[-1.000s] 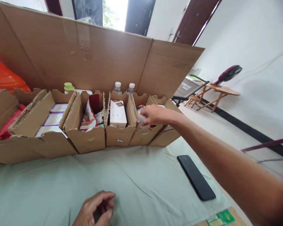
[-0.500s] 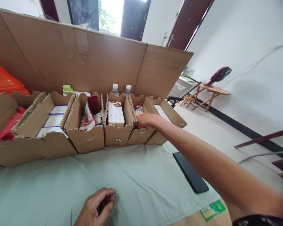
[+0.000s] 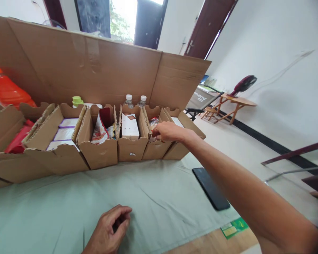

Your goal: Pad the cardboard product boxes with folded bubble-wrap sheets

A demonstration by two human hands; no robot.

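My right hand (image 3: 165, 131) reaches over the front of a narrow cardboard box (image 3: 155, 152), second from the right in the row. Its fingers are pinched at a clear plastic packet with red on it (image 3: 153, 122), partly hidden by the hand and the box wall. My left hand (image 3: 112, 225) rests on the pale green cloth (image 3: 69, 204), loosely curled, a gap between thumb and forefinger and nothing held. Left of the reaching hand, a white carton (image 3: 129, 126) stands in the adjoining box.
Further left, boxes hold a red patterned bag (image 3: 100, 132), white packs (image 3: 63, 134) and a red packet (image 3: 19, 137). Behind them stand bottles (image 3: 129, 100), an orange bottle (image 3: 9, 88) and a tall cardboard panel (image 3: 95, 67). A black phone (image 3: 210, 188) lies below my right forearm.
My right hand has risen slightly out of the box, so more of its fingers show at the packet. The view has shifted a little; my left hand stays on the cloth.
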